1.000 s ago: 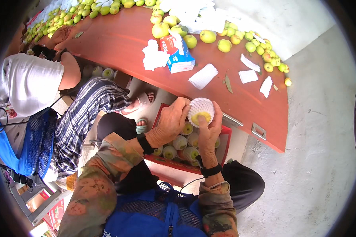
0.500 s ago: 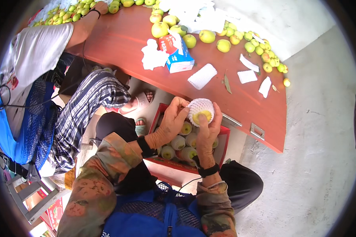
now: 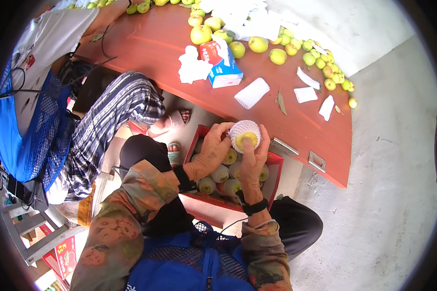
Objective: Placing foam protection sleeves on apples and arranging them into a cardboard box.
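Above an open red carton (image 3: 277, 175) I hold a yellow-green apple (image 3: 241, 140) wrapped in a white foam net (image 3: 241, 128). My right hand (image 3: 252, 167) cups it from the right, thumb pressed on the bare part of the fruit. On the other side my left hand (image 3: 211, 151) is closed with its fingertips at the left edge of the net. Beneath my hands, the carton holds several apples (image 3: 220, 173) in white foam nets; my hands hide part of them.
A red tabletop (image 3: 155, 53) carries loose green apples (image 3: 277, 56), a red-and-blue tissue pack (image 3: 223, 68), crumpled white tissue (image 3: 193, 68) and empty foam nets (image 3: 252, 93). A metal latch (image 3: 316, 161) sits at its edge. Beside me on the left sits another person (image 3: 116, 106).
The net now sits evenly around the apple, and both hands stay close to where they were. The other person's arm has moved up and away toward the far left edge.
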